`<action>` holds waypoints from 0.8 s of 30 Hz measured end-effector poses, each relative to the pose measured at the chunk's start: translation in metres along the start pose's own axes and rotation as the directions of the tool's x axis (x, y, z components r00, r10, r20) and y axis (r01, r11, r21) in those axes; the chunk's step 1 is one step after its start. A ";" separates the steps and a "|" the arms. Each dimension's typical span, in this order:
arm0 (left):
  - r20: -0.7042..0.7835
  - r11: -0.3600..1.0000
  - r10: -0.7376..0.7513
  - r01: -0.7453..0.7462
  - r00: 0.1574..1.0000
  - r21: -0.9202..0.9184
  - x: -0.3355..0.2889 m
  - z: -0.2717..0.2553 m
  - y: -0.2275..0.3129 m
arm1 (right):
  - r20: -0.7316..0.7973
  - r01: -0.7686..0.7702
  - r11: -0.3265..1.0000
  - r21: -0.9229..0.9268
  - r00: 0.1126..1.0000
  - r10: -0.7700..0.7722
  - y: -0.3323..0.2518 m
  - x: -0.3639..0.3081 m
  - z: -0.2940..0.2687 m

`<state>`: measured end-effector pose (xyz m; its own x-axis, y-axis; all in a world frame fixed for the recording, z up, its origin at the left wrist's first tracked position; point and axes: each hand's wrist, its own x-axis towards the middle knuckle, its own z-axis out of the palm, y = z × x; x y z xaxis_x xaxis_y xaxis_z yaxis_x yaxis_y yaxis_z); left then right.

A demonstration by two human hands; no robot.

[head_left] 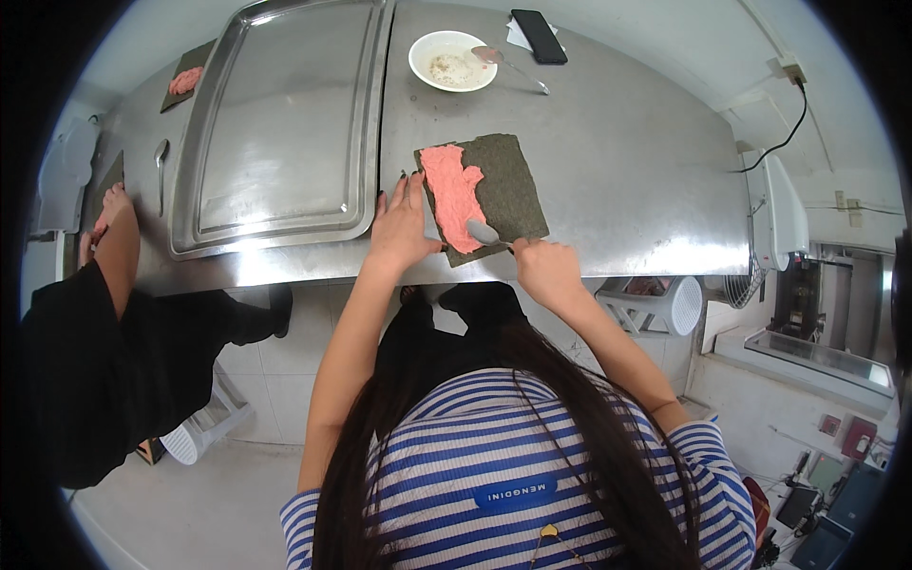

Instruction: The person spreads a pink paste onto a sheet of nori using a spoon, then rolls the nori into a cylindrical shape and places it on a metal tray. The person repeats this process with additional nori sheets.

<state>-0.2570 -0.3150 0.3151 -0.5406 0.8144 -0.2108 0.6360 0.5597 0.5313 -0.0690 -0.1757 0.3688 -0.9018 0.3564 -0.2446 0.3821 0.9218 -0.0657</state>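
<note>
A dark green seaweed sheet [513,185] lies on the metal table in front of me. Pink minced paste [454,195] covers its left part in an uneven strip. My right hand [548,271] is closed round the handle of a metal spoon [482,232], whose bowl rests on the lower end of the paste. Along the sheet's left edge my left hand [403,228] lies with its fingers stretched out, the fingertips by the sheet's border.
A large metal tray [285,123] stands left of me. Behind the sheet are a white bowl [432,68] with a second spoon [518,71] across its rim, and a black phone [539,36]. At far left, a co-worker's hand [116,207] works on another sheet, near a loose spoon [161,176].
</note>
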 end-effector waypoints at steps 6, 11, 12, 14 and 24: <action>0.002 1.000 0.005 -0.005 1.000 0.011 0.000 -0.001 0.001 | -0.015 0.062 0.998 -0.010 0.998 -0.062 -0.008 -0.009 0.014; 0.008 1.000 -0.006 0.006 1.000 0.014 0.000 -0.002 0.002 | -0.011 0.073 0.997 -0.036 0.997 -0.073 -0.011 -0.012 0.023; 0.012 1.000 -0.007 0.007 1.000 0.017 0.001 -0.002 0.002 | -0.004 0.074 0.996 -0.043 0.997 -0.074 -0.011 -0.013 0.023; 0.014 1.000 -0.007 0.006 1.000 0.019 0.001 -0.002 0.003 | -0.002 0.089 0.994 -0.056 0.996 -0.089 -0.011 -0.015 0.022; 0.028 0.999 -0.039 0.038 0.999 0.024 0.000 -0.004 0.006 | -0.057 0.135 0.991 0.026 0.989 -0.133 0.014 -0.015 -0.023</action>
<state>-0.2557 -0.3122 0.3214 -0.5495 0.7959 -0.2540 0.6278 0.5940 0.5031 -0.0545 -0.1648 0.3943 -0.9547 0.2386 -0.1778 0.2621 0.9572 -0.1230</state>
